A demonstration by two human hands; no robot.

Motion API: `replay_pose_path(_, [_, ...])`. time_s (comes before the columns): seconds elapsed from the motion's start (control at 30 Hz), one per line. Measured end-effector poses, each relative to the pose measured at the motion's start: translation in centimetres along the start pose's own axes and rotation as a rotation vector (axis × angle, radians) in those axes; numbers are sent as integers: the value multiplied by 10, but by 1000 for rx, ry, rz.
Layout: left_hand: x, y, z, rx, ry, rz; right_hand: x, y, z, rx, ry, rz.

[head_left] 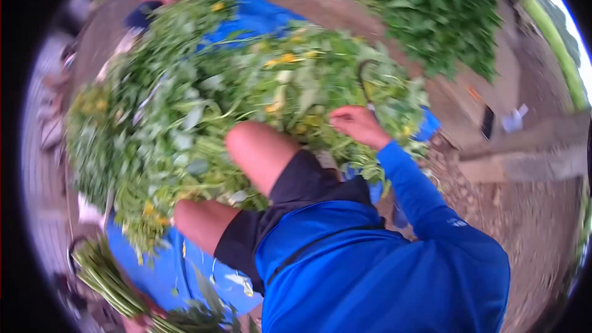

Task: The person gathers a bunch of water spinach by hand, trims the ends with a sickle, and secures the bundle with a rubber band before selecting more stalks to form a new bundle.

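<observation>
- Our left hand, low at the lower left edge, is closed round a bundle of long green stems, whose bare ends jut out beyond the fist; we judge that a one-handed hold on so long a bunch could let outer stems slide free if it loosens
- Pressing harder to prevent that could bruise or snap the stems, as they look slender and fresh
- Our right hand is raised over the leafy heap with fingers curled inward; blur hides whether anything small is pinched there, so we cannot tell
- A curved dark strip stands out just beside that hand; we cannot make out what it is, but if it has an edge, a careless sweep could nick our fingers
- The heap is tangled, with yellow flowers among its leaves, so pulling one stalk could drag neighbours along and tear them
- Our knees are right up against the greens, and shifting our legs could crush some
- Loose bits lie on the blue sheet near the bundle; dropped stems could get mixed in with them
</observation>
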State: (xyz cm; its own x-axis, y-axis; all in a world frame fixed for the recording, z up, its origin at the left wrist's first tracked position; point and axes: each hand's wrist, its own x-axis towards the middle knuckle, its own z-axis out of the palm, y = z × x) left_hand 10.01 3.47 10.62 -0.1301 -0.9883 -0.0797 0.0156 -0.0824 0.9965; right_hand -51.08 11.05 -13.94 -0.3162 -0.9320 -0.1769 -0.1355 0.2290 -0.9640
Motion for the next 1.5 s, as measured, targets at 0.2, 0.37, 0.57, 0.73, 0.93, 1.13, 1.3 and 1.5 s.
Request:
replay_pose_path(0.2, [-7, -154, 163, -233, -427, -492, -106, 100, -151, -237, 870, -2])
replay_pose_path(0.37, [26, -149, 207, 8, -476, -483, -123, 129, -325, -616, 1354, 124])
replay_pose_path(0.57, [39, -159, 232, 115, -508, -461, -82, 133, -414, -878, 1367, 323])
replay_pose_path(0.73, [36, -151, 250, 141, -473, -488, -62, 143, -437, -733, 1292, 486])
replay_pose_path(0.93, [43, -151, 265, 155, -470, -516, -68, 87, -485, -423, 1447, 552])
replay_pose_path(1.13, [47, -152, 269, 143, -517, -529, -81, 58, -501, -476, 1540, 542])
replay_pose_path(1.3, [50, -147, 270, 119, -557, -527, -81, 58, -499, -534, 1513, 351])
replay_pose_path(1.5, [51, -139, 271, 103, -618, -536, -49, -9, -301, -52, 978, -135])
